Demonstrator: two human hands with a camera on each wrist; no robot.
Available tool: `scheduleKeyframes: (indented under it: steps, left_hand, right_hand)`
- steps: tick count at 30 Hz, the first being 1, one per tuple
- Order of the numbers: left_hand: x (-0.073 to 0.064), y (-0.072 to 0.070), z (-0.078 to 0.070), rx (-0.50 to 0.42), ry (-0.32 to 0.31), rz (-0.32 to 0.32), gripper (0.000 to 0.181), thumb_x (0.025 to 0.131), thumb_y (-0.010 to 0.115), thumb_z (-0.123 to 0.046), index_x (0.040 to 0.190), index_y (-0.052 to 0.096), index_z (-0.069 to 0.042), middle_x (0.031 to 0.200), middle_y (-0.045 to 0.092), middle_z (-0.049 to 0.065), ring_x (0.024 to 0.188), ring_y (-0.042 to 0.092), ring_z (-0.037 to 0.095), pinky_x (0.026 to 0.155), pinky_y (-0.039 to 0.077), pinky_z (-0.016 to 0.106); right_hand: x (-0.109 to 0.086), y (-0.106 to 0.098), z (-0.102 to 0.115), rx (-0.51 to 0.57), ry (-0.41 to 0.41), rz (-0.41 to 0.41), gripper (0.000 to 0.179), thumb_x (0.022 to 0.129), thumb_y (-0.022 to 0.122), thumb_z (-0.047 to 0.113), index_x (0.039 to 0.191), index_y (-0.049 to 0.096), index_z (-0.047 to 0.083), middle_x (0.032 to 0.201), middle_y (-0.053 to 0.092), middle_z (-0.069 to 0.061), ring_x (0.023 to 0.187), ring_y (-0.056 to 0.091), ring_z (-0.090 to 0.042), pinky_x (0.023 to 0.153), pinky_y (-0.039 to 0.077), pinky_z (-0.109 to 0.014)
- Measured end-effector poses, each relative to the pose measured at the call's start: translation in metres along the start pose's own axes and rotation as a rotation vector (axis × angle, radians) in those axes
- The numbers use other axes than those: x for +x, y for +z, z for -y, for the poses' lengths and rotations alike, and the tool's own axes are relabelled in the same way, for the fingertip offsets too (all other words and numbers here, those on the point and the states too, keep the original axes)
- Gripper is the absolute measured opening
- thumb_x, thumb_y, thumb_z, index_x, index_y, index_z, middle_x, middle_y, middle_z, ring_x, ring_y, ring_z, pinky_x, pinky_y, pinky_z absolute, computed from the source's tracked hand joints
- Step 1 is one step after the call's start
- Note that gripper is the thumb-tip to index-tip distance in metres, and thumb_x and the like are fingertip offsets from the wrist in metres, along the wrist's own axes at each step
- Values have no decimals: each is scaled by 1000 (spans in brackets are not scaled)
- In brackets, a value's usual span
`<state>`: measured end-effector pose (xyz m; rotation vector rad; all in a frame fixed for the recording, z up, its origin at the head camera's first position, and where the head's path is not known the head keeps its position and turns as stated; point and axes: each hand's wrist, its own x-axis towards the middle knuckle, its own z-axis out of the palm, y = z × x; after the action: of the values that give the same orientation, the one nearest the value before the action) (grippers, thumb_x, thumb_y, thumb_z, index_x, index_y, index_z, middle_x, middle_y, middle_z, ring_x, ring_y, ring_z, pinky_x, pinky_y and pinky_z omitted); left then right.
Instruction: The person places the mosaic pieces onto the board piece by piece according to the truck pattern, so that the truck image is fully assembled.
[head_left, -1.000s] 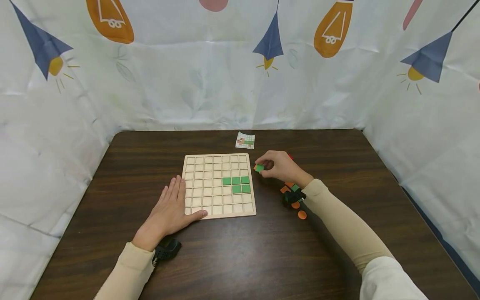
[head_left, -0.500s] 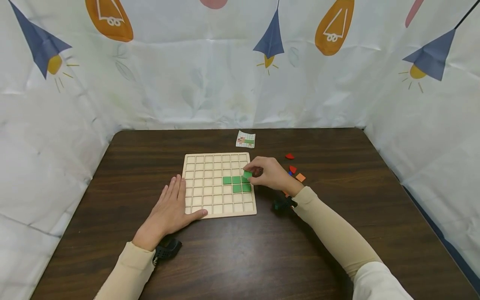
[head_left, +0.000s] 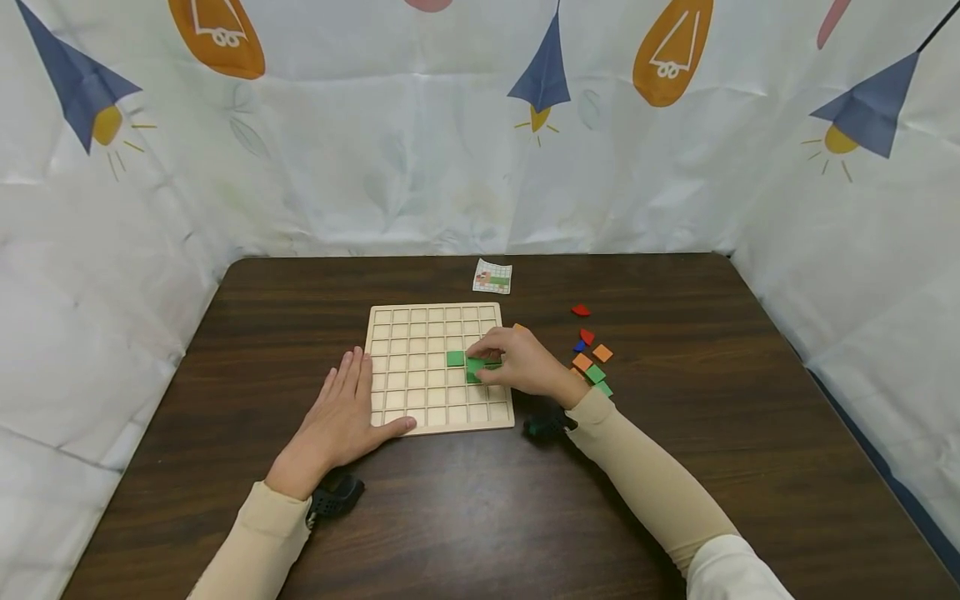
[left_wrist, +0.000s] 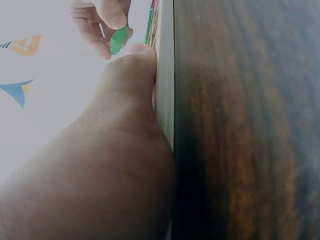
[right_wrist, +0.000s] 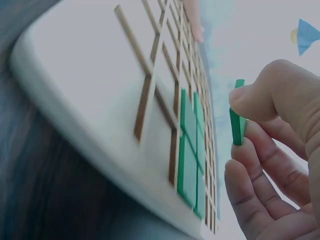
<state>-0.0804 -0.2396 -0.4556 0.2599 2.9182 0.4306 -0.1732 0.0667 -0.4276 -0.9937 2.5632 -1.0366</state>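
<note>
My right hand (head_left: 517,362) is over the wooden grid board (head_left: 408,392), pinching a green square tile (head_left: 476,365) between thumb and fingers. In the right wrist view that held tile (right_wrist: 237,120) stands on edge, above the board's surface. Several green tiles (right_wrist: 189,167) sit in the board's cells; in the head view one green tile (head_left: 455,358) shows fully and my right hand covers most of the others. My left hand (head_left: 337,412) lies with straight fingers along the board's left edge, its thumb at the front edge. A bit of orange (head_left: 519,327) shows just behind my right hand.
Right of the board lie loose pieces: red pieces (head_left: 587,337), a blue piece (head_left: 580,346), orange tiles (head_left: 602,353) and green tiles (head_left: 595,374). A small printed card (head_left: 492,277) with a coloured grid pattern lies behind the board on the dark wooden table (head_left: 450,517).
My right hand has carried the green tile leftward from beside the board to above the grid, uncovering more loose pieces on the right. My left hand has stayed in place.
</note>
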Motion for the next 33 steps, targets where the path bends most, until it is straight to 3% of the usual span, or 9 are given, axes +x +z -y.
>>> scheduleKeyframes:
  steps: [6,21,33]
  left_hand:
    - [0,0,-1,-8,-2,4,131,86,48,-88,163,1,8,172,-2,30,162,3,47,131,10,65]
    - [2,-1,-1,1,-5,19,131,87,48,-87,163,-1,7,173,-4,29,162,2,47,131,10,65]
    - [3,-1,-1,7,-6,24,131,87,47,-88,163,-2,7,173,-4,29,162,2,47,130,10,65]
  right_hand:
    - [4,7,7,15,8,15,31,94,74,16,125,75,14,117,73,-2,102,68,-14,90,58,-26]
    - [14,14,9,-106,-109,36,30,95,74,17,124,76,12,122,74,-4,100,70,-17,81,56,-24]
    - [17,22,7,-164,-119,23,28,95,74,17,123,77,14,121,74,-4,103,70,-18,86,58,-28]
